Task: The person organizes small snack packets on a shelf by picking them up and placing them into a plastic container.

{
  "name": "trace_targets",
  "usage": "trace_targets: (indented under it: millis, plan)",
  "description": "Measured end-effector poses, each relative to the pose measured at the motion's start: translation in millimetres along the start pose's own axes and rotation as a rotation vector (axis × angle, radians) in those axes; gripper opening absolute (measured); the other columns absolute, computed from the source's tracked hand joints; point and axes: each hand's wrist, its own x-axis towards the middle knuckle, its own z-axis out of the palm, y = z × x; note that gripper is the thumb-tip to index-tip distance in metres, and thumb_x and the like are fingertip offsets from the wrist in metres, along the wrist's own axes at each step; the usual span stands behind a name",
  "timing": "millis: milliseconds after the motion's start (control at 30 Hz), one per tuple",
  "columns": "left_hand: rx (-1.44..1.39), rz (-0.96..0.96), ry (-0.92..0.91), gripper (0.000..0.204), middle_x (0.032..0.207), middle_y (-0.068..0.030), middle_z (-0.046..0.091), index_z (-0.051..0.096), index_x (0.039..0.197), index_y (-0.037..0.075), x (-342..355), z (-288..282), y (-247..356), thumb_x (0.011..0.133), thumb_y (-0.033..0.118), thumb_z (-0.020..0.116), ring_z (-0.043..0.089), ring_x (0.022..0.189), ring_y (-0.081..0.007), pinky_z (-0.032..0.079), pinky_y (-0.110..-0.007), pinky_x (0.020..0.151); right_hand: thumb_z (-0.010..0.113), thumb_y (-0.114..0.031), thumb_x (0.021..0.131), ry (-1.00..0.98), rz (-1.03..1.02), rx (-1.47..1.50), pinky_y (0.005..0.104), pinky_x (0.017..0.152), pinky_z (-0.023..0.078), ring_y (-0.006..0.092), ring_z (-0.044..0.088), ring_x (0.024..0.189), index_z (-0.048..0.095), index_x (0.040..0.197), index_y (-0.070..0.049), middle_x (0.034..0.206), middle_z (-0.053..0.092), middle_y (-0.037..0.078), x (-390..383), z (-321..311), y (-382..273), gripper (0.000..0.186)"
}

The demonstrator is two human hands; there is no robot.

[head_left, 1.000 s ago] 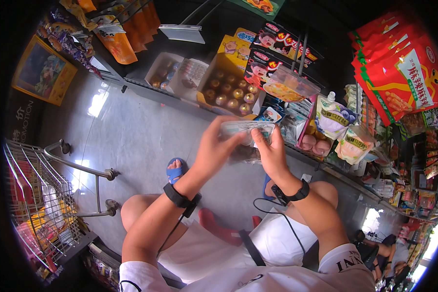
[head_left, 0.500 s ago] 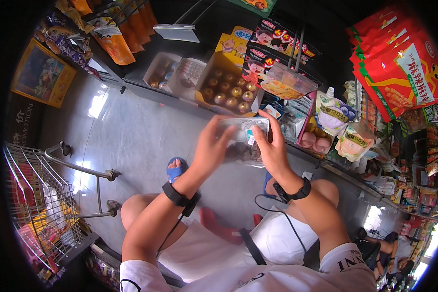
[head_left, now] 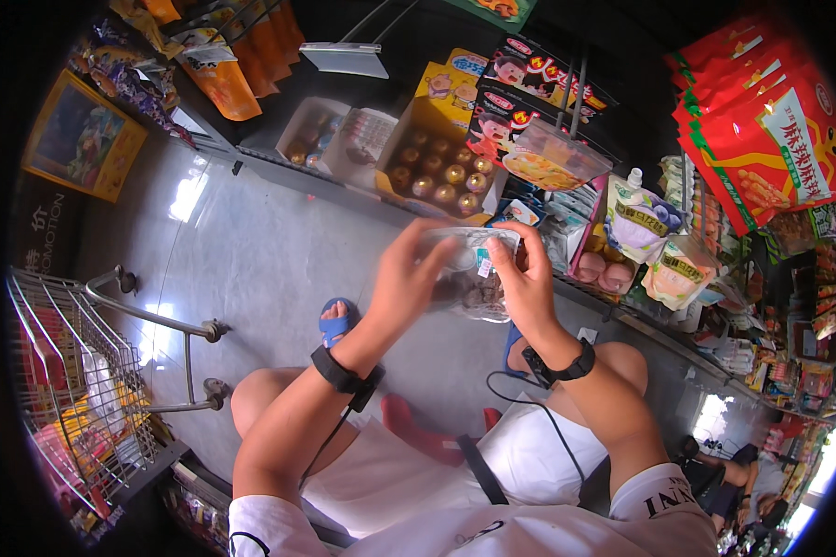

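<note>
Between my two hands is a clear plastic box point(head_left: 481, 295) with small dark pieces inside and a white and green sticker. My left hand point(head_left: 407, 274) grips its left side, thumb over the top; the fingers there are slightly blurred. On the right side, my right hand point(head_left: 527, 278) is closed around the edge, its thumb lying on the box beside the sticker. The box is held above the floor in front of my knees, close to the lowest shelf. Both wrists carry black straps with small devices.
On the low shelf beyond stand a yellow carton of gold-wrapped balls point(head_left: 446, 176), a white box of small items point(head_left: 316, 135) and spouted pouches point(head_left: 643, 218). Red snack bags point(head_left: 762, 139) hang at the right. A wire shopping cart point(head_left: 84, 399) stands at the left on grey floor point(head_left: 241, 251).
The plastic box and my right hand have shifted slightly to the right. Both hands keep their hold on it.
</note>
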Motion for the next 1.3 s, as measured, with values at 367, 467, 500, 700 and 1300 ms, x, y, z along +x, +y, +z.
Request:
trace_targets:
  millis: [367, 467, 500, 700, 1300]
  plan:
    - [-0.018, -0.014, -0.005, 0.017, 0.085, 0.0036, 0.062, 0.062, 0.11, 0.003, 0.2, 0.5, -1.3, 0.101, 0.017, 0.062, 0.051, 0.074, -0.0024, 0.042, -0.02, 0.064, 0.068, -0.017, 0.097, 0.005, 0.014, -0.02, 0.0189, 0.06, 0.039, 0.002, 0.049, 0.072, 0.061, 0.118, -0.005, 0.089, 0.058, -0.004, -0.5, -4.0, 6.4, 0.025]
    - [-0.031, -0.024, -0.001, 0.016, 0.085, 0.0038, 0.062, 0.062, 0.11, 0.003, 0.2, 1.6, -2.0, 0.101, 0.017, 0.062, 0.051, 0.073, -0.0023, 0.042, -0.02, 0.063, 0.067, -0.017, 0.097, 0.008, -0.008, -0.016, 0.0198, 0.063, 0.04, 0.0026, 0.05, 0.075, 0.061, 0.118, -0.005, 0.092, 0.059, -0.003, -0.8, -3.4, 4.6, 0.025]
    - [-0.041, -0.023, 0.004, 0.016, 0.085, 0.0039, 0.062, 0.062, 0.11, 0.003, 0.1, 1.8, -2.8, 0.101, 0.016, 0.061, 0.05, 0.073, -0.0022, 0.041, -0.02, 0.063, 0.067, -0.017, 0.097, 0.007, -0.008, -0.016, 0.0198, 0.063, 0.04, 0.0026, 0.05, 0.075, 0.061, 0.118, -0.005, 0.092, 0.059, -0.003, -0.9, -3.8, 5.9, 0.025]
    - [-0.032, 0.01, 0.008, 0.015, 0.085, 0.0041, 0.061, 0.062, 0.109, 0.003, 0.9, 1.7, -6.4, 0.101, 0.016, 0.061, 0.049, 0.072, -0.0023, 0.041, -0.021, 0.062, 0.067, -0.016, 0.098, 0.014, -0.09, -0.137, 0.0214, 0.068, 0.041, 0.0042, 0.05, 0.079, 0.062, 0.117, -0.004, 0.096, 0.06, -0.002, -1.6, -4.4, 7.4, 0.024]
    - [-0.035, -0.03, -0.009, 0.019, 0.085, 0.0038, 0.063, 0.062, 0.112, 0.002, -0.5, 1.3, -12.2, 0.099, 0.017, 0.063, 0.051, 0.072, -0.002, 0.041, -0.02, 0.062, 0.064, -0.024, 0.101, 0.074, -0.111, -0.111, 0.0192, 0.059, 0.035, 0.001, 0.044, 0.068, 0.063, 0.107, -0.004, 0.082, 0.055, -0.006, 2.3, -4.2, 28.7, 0.021]
